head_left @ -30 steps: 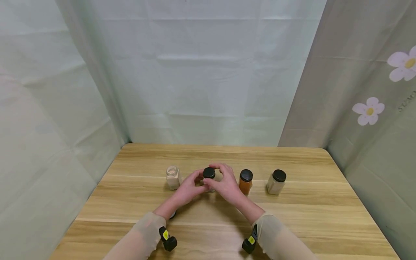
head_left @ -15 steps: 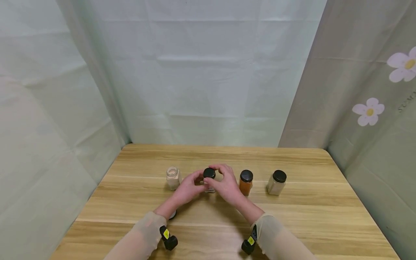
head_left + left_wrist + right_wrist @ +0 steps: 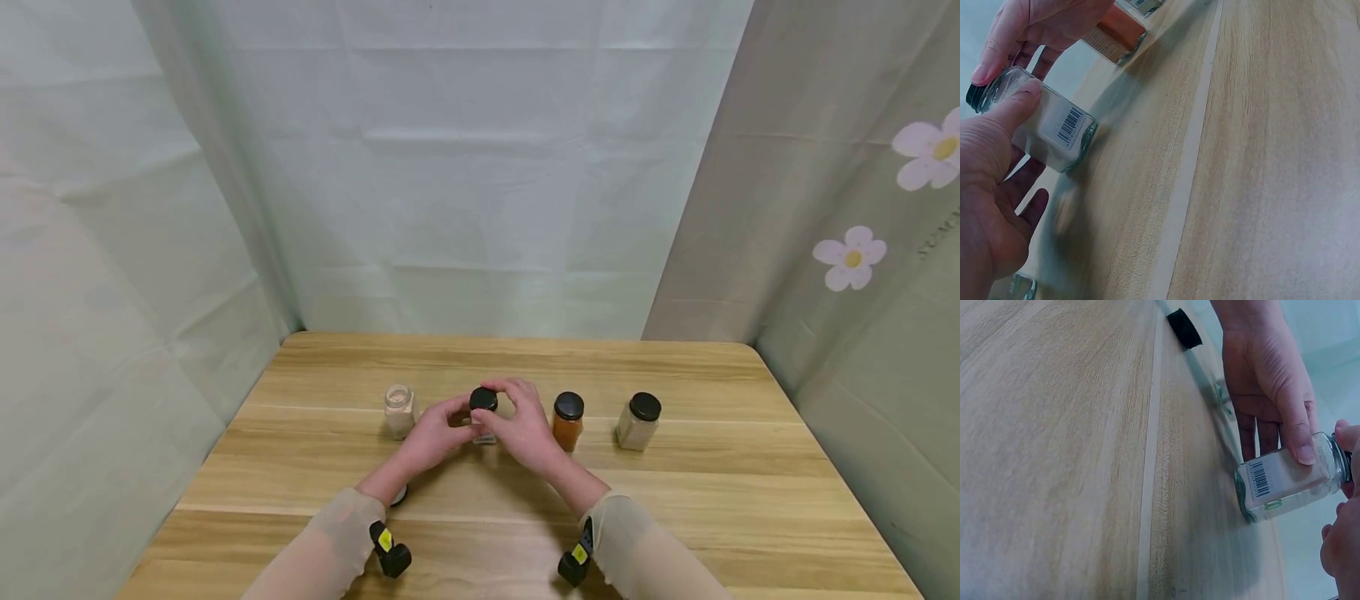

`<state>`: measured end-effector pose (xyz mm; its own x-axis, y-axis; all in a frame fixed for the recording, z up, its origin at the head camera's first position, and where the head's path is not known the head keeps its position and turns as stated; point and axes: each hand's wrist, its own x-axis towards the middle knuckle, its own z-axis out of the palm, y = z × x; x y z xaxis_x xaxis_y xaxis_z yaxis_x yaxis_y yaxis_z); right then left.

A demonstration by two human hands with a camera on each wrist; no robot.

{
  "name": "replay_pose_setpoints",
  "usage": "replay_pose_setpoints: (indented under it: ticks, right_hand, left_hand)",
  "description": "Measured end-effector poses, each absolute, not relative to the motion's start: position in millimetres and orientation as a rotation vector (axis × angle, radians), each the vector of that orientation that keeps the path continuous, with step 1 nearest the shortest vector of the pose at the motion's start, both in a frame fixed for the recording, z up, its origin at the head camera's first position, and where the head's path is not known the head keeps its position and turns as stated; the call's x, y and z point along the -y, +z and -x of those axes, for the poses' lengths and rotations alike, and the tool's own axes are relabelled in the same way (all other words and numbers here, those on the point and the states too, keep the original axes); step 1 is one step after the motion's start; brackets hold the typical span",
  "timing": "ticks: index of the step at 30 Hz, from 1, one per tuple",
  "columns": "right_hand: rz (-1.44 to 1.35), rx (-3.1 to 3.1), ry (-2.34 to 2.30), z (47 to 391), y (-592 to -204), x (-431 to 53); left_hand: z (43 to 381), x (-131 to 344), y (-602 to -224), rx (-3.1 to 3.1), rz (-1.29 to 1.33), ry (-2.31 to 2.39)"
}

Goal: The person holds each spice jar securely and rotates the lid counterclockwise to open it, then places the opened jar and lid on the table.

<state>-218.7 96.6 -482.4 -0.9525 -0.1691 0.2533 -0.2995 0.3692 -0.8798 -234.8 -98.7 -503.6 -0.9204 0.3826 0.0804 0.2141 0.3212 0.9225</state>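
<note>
One glass jar [image 3: 1047, 140], gripped from two sides

Pale hanging cloth [image 3: 480, 167] rose behind and around the wooden table [image 3: 705, 517], printed with flowers [image 3: 852, 258] on the right. The table ran to a straight back edge with rounded corners. A strip of wood lay between that edge and the row of jars, and a broader stretch reached toward the right edge. More wood showed between the two sleeves [image 3: 318, 542], nearer the person.

The left hand [image 3: 432, 437] was clamped on the glass jar's body, near the middle of the table, its thumb pressed to the face with the barcode label [image 3: 1263, 480]. The right hand [image 3: 522, 422] pinched the black lid [image 3: 483, 398] between thumb and finger. The jar looked upright; whether its base touched the wood could not be told.

Sideways room was tight. An uncapped jar [image 3: 400, 414] with pale contents stood just beside the left hand, and an orange jar [image 3: 567, 429], capped in black, just beside the right. A beige jar [image 3: 636, 427], also capped, stood farther right. A loose lid [image 3: 1184, 329] lay near the left wrist, which partly hid it in the head view.
</note>
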Motion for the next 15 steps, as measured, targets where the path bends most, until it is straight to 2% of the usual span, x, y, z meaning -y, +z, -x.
replay_pose_setpoints:
  ticks: [15]
  right_hand:
    - [-0.524,2.506,1.545,221.5,-484.5,-97.9]
  left_hand:
    - [235.1,100.3,-504.1,-2.435,-0.608,1.624]
